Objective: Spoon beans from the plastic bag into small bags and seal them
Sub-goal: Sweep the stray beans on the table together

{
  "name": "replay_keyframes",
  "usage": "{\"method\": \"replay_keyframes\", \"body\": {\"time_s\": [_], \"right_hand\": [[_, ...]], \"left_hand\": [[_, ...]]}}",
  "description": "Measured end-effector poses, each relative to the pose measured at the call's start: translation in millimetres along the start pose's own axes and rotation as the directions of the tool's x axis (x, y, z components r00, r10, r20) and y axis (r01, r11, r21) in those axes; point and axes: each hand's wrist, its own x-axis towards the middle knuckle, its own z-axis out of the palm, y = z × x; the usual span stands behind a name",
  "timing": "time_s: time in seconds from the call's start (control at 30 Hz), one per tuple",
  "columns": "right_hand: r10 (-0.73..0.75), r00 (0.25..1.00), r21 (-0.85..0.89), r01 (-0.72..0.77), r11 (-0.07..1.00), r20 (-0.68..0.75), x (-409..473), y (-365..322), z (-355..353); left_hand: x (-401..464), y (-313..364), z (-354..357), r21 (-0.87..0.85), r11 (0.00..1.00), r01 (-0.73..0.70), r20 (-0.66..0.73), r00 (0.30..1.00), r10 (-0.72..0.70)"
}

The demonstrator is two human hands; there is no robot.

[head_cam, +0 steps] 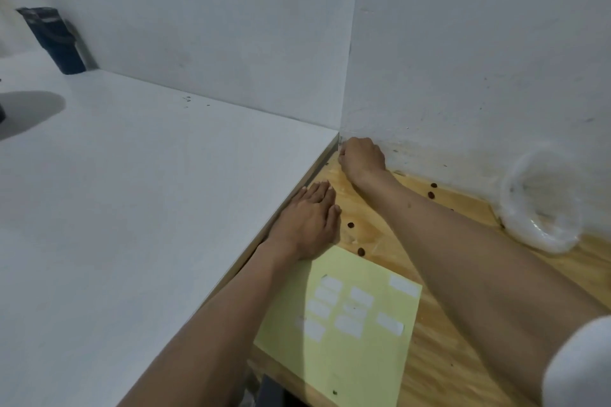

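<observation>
The person is leaning over a wooden bench (463, 324) set in the corner of a white-walled room, with a raised white surface (132, 208) butting against its left edge. The left hand (309, 225) is lying flat, palm down, fingers straight and close together, resting on the wood right along the edge of that white surface. The right hand (362, 158) is reaching into the far corner where bench and walls are meeting; its fingers are curled under, and whether they are pinching anything is hidden from here. A few dark beans (361, 251) are lying loose on the wood, some between the two forearms and some near the back wall beyond the right arm. A roll of clear plastic (542, 205), perhaps the small bags, is sitting against the right wall, well apart from both hands. A pale yellow sheet (357, 350) carrying white stickers is lying on the bench between the forearms, its far corner just beside the left wrist. A dark container (54, 40) is standing far off on the white surface by the wall.
</observation>
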Motion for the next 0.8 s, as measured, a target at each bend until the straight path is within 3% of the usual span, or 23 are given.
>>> {"method": "replay_keyframes", "body": {"time_s": [0.07, 0.1, 0.13, 0.2, 0.23, 0.27, 0.33, 0.37, 0.43, 0.5, 0.53, 0.63, 0.8], "right_hand": [[0.028, 0.999, 0.057, -0.03, 0.998, 0.046, -7.8, 1.7, -4.3], [0.066, 0.995, 0.174, -0.078, 0.982, 0.075, -10.9, 3.8, -8.8], [0.146, 0.98, 0.409, -0.188, 0.893, 0.133, -12.5, 7.0, -13.9], [0.23, 0.898, 0.781, -0.44, 0.443, 0.375, -21.7, 16.2, -29.5], [0.198, 0.86, 0.827, -0.507, 0.241, 0.47, -28.7, 22.6, -36.9], [0.17, 0.837, 0.833, -0.541, 0.114, 0.52, -34.6, 30.6, -41.5], [0.159, 0.811, 0.818, -0.574, 0.038, 0.562, -51.0, 46.8, -49.8], [0.174, 0.808, 0.807, -0.583, 0.097, 0.563, -61.6, 51.0, -53.6], [0.184, 0.842, 0.734, -0.534, 0.42, 0.507, -85.8, 56.8, -58.7], [0.083, 0.904, 0.61, -0.348, 0.712, 0.419, -110.3, 56.8, -63.8], [0.001, 0.924, 0.572, -0.237, 0.785, 0.381, -121.1, 55.3, -65.2], [-0.131, 0.928, 0.501, -0.066, 0.863, 0.348, -140.9, 50.5, -63.1], [-0.094, 0.974, 0.456, -0.011, 0.89, 0.207, -143.9, 49.2, -41.8]], "left_hand": [[0.2, -1.8, 1.5, 0.009, 1.0, -0.004, -0.016, 1.0, 0.005], [0.4, -2.3, 2.0, 0.011, 1.0, -0.006, -0.021, 1.0, 0.006], [0.6, -2.7, 1.9, 0.008, 1.0, -0.006, -0.023, 1.0, 0.006], [1.1, -3.0, 1.8, -0.002, 1.0, -0.009, -0.028, 1.0, 0.009], [0.7, -3.0, 1.5, -0.011, 1.0, -0.011, -0.032, 0.999, 0.011], [-0.2, -2.2, 1.2, -0.022, 1.0, -0.012, -0.033, 0.999, 0.011], [-1.7, 0.7, 1.8, -0.04, 0.999, -0.012, -0.021, 1.0, 0.011], [-2.1, 2.3, 1.7, -0.045, 0.999, -0.011, -0.014, 1.0, 0.01], [-2.0, 4.2, 0.2, -0.045, 0.999, -0.005, 0.005, 1.0, 0.005], [-2.3, 4.3, -3.6, -0.045, 0.999, 0.009, 0.033, 0.999, -0.007], [-3.0, 3.8, -5.4, -0.045, 0.999, 0.017, 0.047, 0.999, -0.015], [-5.4, 1.8, -7.8, -0.051, 0.998, 0.045, 0.061, 0.997, -0.042], [-12.2, 7.5, -10.5, -0.08, 0.994, 0.074, 0.094, 0.993, -0.067]]}}
